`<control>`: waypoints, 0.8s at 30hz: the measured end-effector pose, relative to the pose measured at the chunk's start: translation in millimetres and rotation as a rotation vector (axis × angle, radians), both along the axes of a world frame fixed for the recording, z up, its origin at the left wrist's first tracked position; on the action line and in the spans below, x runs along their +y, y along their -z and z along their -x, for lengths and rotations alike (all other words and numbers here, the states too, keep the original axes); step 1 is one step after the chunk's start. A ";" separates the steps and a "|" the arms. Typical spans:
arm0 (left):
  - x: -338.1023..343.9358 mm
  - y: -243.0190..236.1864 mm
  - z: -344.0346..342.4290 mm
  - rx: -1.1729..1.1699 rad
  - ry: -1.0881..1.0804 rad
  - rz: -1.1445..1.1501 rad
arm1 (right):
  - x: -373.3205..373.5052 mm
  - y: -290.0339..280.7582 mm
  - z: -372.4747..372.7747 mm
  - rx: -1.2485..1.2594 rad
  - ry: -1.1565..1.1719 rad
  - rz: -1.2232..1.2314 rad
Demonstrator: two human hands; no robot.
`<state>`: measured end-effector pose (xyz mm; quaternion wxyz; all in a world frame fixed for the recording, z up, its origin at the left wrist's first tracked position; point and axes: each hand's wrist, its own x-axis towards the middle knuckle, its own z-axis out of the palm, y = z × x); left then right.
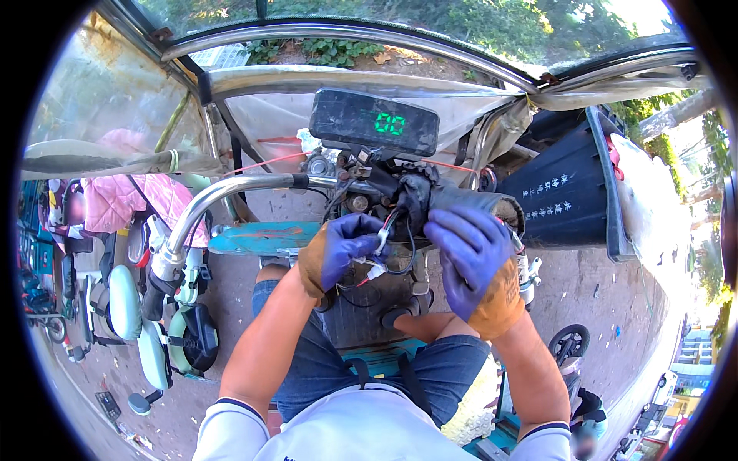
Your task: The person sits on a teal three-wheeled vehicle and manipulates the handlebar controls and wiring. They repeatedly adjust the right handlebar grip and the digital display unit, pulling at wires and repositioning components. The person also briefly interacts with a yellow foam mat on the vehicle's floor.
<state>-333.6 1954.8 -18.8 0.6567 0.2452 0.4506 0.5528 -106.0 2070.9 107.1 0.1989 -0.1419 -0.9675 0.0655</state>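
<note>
My left hand point(346, 250), in a blue glove with an orange cuff, pinches a white wire connector point(381, 240) among thin coloured wires. A second white connector point(375, 271) dangles just below. My right hand point(469, 257), gloved the same way, hovers right of the wires with its fingers extended and slightly curved, holding nothing that I can see. The wires come from a black wrapped bundle point(415, 194) at the handlebar's centre. Above is a black display point(342, 115) with green digits. A chrome handlebar point(204, 201) curves left, and a dark sleeve-like cover point(484, 207) lies behind my right hand.
A cloudy windshield frame point(361, 34) arches overhead. A large black bin point(561, 211) stands at the right. Parked scooters point(123, 300) and a pink quilted cover point(119, 200) are on the left. My legs straddle a dark seat or tank point(354, 323).
</note>
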 end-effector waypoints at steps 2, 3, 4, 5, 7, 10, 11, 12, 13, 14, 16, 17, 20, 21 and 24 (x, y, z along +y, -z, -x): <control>-10.3 -6.8 1.8 0.000 0.079 -0.074 | 2.7 -7.6 19.1 -0.080 0.085 -0.036; -17.0 -12.3 0.7 0.013 0.082 -0.039 | 2.5 -7.7 34.1 -0.117 0.130 -0.023; -18.5 -12.4 -0.4 0.025 0.058 -0.060 | 5.9 -10.3 46.6 -0.151 0.178 -0.017; -19.0 -10.3 -2.0 0.037 0.034 -0.082 | 14.7 -2.3 54.8 -0.269 0.195 -0.038; -19.2 -5.4 0.4 -0.048 -0.029 -0.043 | 34.9 14.5 66.7 -0.387 0.209 -0.056; -25.7 0.0 6.3 -0.131 -0.084 -0.053 | 46.5 13.3 66.0 -0.438 0.225 -0.029; -27.3 2.3 6.1 -0.108 -0.100 -0.068 | 49.3 12.1 65.4 -0.426 0.249 -0.005; -27.6 4.9 5.0 -0.131 -0.113 -0.071 | 51.4 10.8 64.0 -0.414 0.278 0.016; -28.0 7.7 3.9 -0.154 -0.124 -0.074 | 51.9 11.3 63.1 -0.364 0.292 0.059; -28.6 9.9 3.3 -0.177 -0.136 -0.078 | 52.5 11.2 65.3 -0.384 0.310 0.076; -28.6 12.3 1.6 -0.216 -0.147 -0.098 | 55.8 9.9 70.0 -0.425 0.351 0.108; -28.7 13.5 1.3 -0.235 -0.154 -0.108 | 55.7 7.4 73.3 -0.461 0.369 0.112; -29.6 22.8 3.1 -0.214 -0.161 -0.142 | 54.1 3.7 92.5 -0.609 0.403 0.132; -29.3 23.1 3.2 -0.218 -0.170 -0.126 | 55.3 5.1 99.8 -0.688 0.411 0.142; -26.3 14.1 0.8 -0.258 -0.202 -0.094 | 77.2 15.6 105.8 -0.858 0.476 0.086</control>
